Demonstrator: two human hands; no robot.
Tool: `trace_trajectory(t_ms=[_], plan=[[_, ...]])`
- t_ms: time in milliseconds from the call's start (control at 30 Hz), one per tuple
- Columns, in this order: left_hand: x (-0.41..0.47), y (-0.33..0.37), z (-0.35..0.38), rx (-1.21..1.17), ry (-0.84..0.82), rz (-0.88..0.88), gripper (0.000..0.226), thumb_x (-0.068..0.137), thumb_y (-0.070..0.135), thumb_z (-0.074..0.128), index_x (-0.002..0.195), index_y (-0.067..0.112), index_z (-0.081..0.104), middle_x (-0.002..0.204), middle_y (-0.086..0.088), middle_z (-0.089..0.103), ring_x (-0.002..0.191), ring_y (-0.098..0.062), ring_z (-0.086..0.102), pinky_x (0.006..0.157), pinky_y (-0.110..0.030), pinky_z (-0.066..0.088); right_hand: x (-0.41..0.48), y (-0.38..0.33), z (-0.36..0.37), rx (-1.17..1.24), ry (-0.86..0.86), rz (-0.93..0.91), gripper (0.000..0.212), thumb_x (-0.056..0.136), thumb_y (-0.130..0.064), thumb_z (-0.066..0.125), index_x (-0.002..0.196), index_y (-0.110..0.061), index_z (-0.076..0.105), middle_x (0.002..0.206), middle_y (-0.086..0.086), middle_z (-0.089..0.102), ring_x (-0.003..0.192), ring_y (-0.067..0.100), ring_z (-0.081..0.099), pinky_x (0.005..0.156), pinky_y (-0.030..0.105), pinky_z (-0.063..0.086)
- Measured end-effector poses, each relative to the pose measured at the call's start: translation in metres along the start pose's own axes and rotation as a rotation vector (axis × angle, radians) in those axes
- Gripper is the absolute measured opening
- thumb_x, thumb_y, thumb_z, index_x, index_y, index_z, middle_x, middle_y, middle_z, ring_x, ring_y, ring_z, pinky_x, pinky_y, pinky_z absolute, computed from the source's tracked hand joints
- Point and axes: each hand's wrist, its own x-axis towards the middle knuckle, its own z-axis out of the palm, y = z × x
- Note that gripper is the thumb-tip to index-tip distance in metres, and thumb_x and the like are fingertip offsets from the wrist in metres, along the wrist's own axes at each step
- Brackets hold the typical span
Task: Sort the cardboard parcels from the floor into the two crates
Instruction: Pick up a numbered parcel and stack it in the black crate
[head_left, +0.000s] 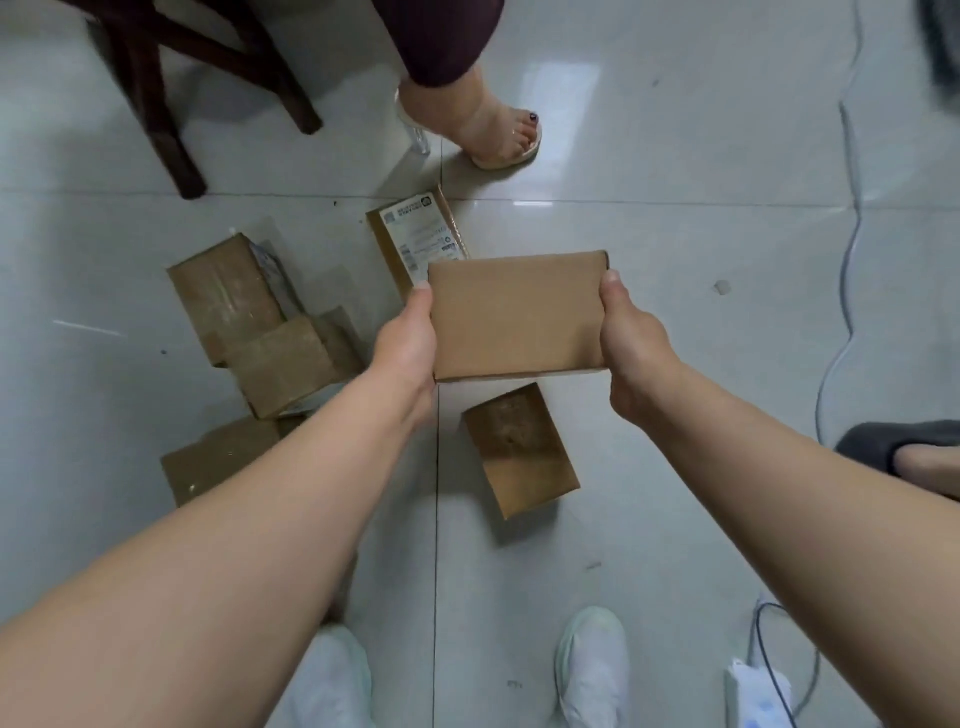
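I hold a flat brown cardboard parcel (517, 314) up in the air over the tiled floor. My left hand (408, 343) grips its left edge and my right hand (631, 340) grips its right edge, thumbs on top. Several more parcels lie on the floor below: one with a white shipping label (415, 234) behind the held one, a small box (522, 449) under it, a taped box (228, 293) at the left with another (283, 364) leaning on it, and one (218, 460) partly hidden by my left forearm. No crate is in view.
Another person's sandalled foot (501, 130) stands just beyond the parcels. Dark wooden chair legs (166, 93) rise at the upper left. A cable (847, 291) runs down the right side to a power strip (753, 696). My white shoes (592, 670) are at the bottom.
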Motion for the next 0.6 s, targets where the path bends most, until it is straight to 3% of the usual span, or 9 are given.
trace_trajectory(t_ms=[100,233,333,400,500,600], plan=[[-0.049,0.043,-0.009,-0.007,0.014,0.034,0.042,0.098,0.049,0.039,0.101,0.012,0.059,0.091,-0.002,0.064,0.085,-0.015,0.063,0.067,-0.026,0.051,-0.051,-0.04,-0.012,0.009,0.014,-0.034,0.036,0.1,-0.051,0.032,0.104,-0.017,0.044,0.085,-0.009,0.048,0.075,0.005,0.046,0.082,0.027,0.034],[-0.125,0.099,-0.031,-0.034,0.098,0.049,0.041,0.096,0.05,0.043,0.098,0.012,0.059,0.093,-0.002,0.065,0.091,-0.02,0.065,0.082,-0.035,0.053,-0.125,-0.094,-0.021,0.055,0.002,-0.063,0.034,0.099,-0.051,0.034,0.104,-0.02,0.047,0.091,-0.007,0.053,0.08,0.008,0.049,0.083,0.026,0.033],[-0.188,0.131,-0.056,-0.073,0.159,0.06,0.041,0.097,0.049,0.041,0.083,0.013,0.056,0.082,-0.004,0.062,0.075,-0.019,0.063,0.069,-0.034,0.053,-0.188,-0.133,-0.025,0.086,0.013,-0.086,0.036,0.099,-0.05,0.036,0.1,-0.018,0.051,0.085,-0.009,0.053,0.076,0.003,0.049,0.08,0.026,0.033],[-0.233,0.151,-0.077,-0.09,0.176,0.078,0.043,0.098,0.048,0.039,0.086,0.01,0.056,0.077,-0.004,0.06,0.068,-0.016,0.059,0.059,-0.03,0.047,-0.234,-0.156,-0.026,0.066,-0.009,-0.126,0.037,0.099,-0.05,0.036,0.098,-0.018,0.053,0.088,-0.008,0.055,0.075,0.003,0.049,0.079,0.026,0.033],[-0.296,0.175,-0.116,-0.139,0.208,0.109,0.045,0.098,0.047,0.037,0.103,0.007,0.057,0.092,-0.009,0.065,0.08,-0.021,0.064,0.06,-0.031,0.051,-0.301,-0.18,-0.027,0.083,-0.049,-0.161,0.041,0.098,-0.052,0.036,0.105,-0.017,0.057,0.097,-0.006,0.058,0.079,0.003,0.051,0.072,0.023,0.035],[-0.356,0.194,-0.157,-0.183,0.23,0.14,0.046,0.098,0.048,0.037,0.108,0.007,0.056,0.098,-0.009,0.064,0.087,-0.025,0.064,0.066,-0.035,0.053,-0.367,-0.201,-0.023,0.029,-0.085,-0.206,0.041,0.097,-0.051,0.036,0.1,-0.02,0.062,0.095,-0.005,0.06,0.08,0.006,0.053,0.062,0.022,0.035]])
